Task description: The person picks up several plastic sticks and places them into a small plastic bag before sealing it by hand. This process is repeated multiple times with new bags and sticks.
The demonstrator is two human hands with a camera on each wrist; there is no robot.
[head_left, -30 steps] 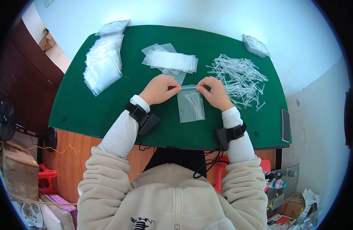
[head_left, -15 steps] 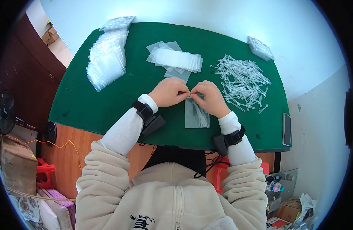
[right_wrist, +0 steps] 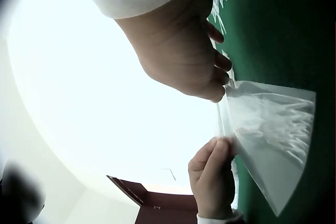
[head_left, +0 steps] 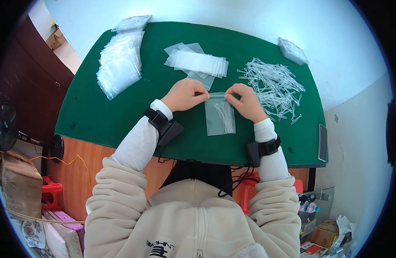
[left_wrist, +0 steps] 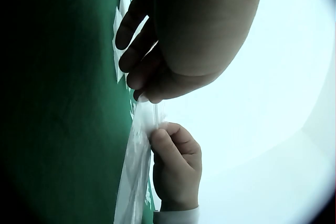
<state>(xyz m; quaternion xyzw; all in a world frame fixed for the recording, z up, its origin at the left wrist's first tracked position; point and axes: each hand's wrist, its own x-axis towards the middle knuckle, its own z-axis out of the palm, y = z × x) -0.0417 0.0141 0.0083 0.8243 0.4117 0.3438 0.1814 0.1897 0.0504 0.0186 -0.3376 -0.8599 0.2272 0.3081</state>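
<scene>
A clear zip bag (head_left: pixel 213 122) hangs between both hands with its zip strip at the top. Several thin, clear plastic pieces (head_left: pixel 225 116) lie inside it, bunched toward the right side. My left hand (head_left: pixel 186 95) pinches the bag's top left corner between thumb and fingertips. At the top right corner, my right hand (head_left: pixel 248 103) pinches the strip the same way. In the right wrist view the bag (right_wrist: pixel 270 129) spreads out over the green cloth, the pieces showing through the film.
A heap of loose clear pieces with looped ends (head_left: pixel 273 88) lies to the right. Flat bags (head_left: pixel 193 62) are fanned beyond the hands. Stacked bags (head_left: pixel 120 64) lie on the left, a clear bundle (head_left: pixel 292 50) at the back right, and a phone (head_left: pixel 322 142) near the right edge.
Half a second ago both hands met at the bag's top edge; now they are apart at its two top corners, the right hand having slid right. The bag stays pinched throughout.
</scene>
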